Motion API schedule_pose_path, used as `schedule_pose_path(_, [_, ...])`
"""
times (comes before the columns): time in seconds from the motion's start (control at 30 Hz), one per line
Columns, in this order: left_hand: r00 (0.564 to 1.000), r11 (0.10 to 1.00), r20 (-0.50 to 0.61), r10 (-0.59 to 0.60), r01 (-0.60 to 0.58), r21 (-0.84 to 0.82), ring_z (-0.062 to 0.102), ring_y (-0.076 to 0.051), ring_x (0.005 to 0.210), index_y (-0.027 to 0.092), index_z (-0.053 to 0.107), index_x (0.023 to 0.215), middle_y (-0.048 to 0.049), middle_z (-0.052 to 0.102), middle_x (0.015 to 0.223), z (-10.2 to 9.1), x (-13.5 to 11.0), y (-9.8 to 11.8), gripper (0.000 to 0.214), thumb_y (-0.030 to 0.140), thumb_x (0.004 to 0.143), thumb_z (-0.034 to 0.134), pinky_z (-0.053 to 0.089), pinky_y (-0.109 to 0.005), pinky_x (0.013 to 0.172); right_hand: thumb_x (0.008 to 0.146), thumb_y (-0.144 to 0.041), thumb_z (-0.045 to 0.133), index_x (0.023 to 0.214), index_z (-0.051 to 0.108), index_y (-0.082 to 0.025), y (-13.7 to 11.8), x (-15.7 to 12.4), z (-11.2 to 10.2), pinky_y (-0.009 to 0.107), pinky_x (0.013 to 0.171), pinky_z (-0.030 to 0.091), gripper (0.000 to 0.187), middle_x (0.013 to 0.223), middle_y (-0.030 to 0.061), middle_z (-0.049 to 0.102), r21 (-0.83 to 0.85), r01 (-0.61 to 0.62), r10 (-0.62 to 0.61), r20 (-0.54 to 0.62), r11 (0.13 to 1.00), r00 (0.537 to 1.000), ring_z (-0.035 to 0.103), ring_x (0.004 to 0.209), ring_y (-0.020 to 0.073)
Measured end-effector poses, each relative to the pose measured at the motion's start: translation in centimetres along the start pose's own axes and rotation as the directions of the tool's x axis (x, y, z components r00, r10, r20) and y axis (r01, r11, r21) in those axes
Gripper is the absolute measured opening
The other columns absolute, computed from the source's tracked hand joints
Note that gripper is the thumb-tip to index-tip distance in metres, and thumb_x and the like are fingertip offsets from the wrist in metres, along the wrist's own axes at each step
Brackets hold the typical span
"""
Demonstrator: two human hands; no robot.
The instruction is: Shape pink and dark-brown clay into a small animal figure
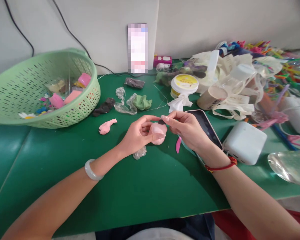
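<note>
A round lump of pale pink modelling clay [157, 130] is gripped by my left hand [137, 134], thumb across its front and fingers behind. My right hand [187, 128] pinches a small dark piece of clay [162, 122] against the top of the lump. Left of my hands lies a small pink clay piece [107, 127] with a narrow end and black marks. Below my left hand sits a crumpled bit of clear plastic wrap [140, 153]. A pink plastic clay knife [178, 145] rests under my right hand.
At the left stands a green basket [90, 106] with colourful pieces inside. Behind my hands are black clay [104, 106], green clay [142, 102] and a white tub [184, 85]. A phone [207, 128], a white box-shaped device [245, 142] and a clear bottle [290, 166] lie right.
</note>
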State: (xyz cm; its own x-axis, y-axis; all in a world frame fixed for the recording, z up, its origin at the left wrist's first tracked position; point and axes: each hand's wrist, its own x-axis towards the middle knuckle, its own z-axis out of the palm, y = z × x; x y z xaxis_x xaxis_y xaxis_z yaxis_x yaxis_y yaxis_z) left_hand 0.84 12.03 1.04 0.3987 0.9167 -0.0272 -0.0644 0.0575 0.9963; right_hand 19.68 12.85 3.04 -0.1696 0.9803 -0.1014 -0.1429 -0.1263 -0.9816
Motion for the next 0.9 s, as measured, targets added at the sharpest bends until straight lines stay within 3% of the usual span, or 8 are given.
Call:
schedule_pose_path(0.37, [0.999, 0.999, -0.012, 0.046, -0.046, 0.009, 0.071, -0.017, 0.087, 0.018, 0.062, 0.116, -0.0051, 0.073, 0.095, 0.1, -0.1, 0.0, 0.05, 0.031, 0.073, 0.085, 0.058, -0.025, 0.075, 0.065, -0.042, 0.092, 0.062, 0.066, -0.016, 0.4, -0.1, 0.6, 0.024, 0.044, 0.018, 0.038, 0.056, -0.0042, 0.054, 0.008, -0.005, 0.005, -0.008, 1.0, 1.0, 0.033, 0.048, 0.003])
schedule_pose_path(0.57, [0.997, 0.998, -0.047, 0.058, -0.057, 0.02, 0.065, -0.014, 0.08, 0.018, 0.066, 0.11, -0.0047, 0.071, 0.089, -0.2, 0.0, 0.0, 0.038, 0.048, 0.087, 0.071, 0.051, -0.022, 0.065, 0.068, -0.043, 0.091, 0.062, 0.062, -0.017, 0.0, 0.0, 0.3, 0.023, 0.044, 0.017, 0.039, 0.046, -0.0092, 0.039, 0.119, -0.016, 0.017, -0.003, 0.993, 1.0, 0.027, 0.043, 0.002])
schedule_pose_path(0.7, [0.996, 0.998, -0.07, 0.048, -0.045, 0.042, 0.062, -0.013, 0.071, 0.019, 0.068, 0.111, -0.0024, 0.069, 0.083, -0.3, -0.1, -0.1, 0.039, 0.052, 0.092, 0.064, 0.048, -0.024, 0.062, 0.067, -0.044, 0.091, 0.061, 0.06, -0.017, 0.0, 0.1, 0.3, 0.022, 0.042, 0.016, 0.042, 0.045, -0.0096, 0.038, 0.135, -0.069, 0.065, 0.029, 0.988, 0.997, 0.026, 0.041, 0.001])
schedule_pose_path(0.9, [0.996, 0.997, -0.043, 0.079, -0.078, 0.015, 0.071, -0.022, 0.104, 0.017, 0.068, 0.109, -0.0096, 0.075, 0.111, -0.1, 0.0, -0.3, 0.039, 0.044, 0.082, 0.077, 0.057, -0.029, 0.085, 0.066, -0.046, 0.091, 0.07, 0.067, -0.018, -0.7, -0.5, 0.6, 0.021, 0.04, 0.025, 0.037, 0.048, -0.0055, 0.053, 0.104, -0.02, 0.021, -0.007, 0.994, 1.0, 0.044, 0.041, 0.0051])
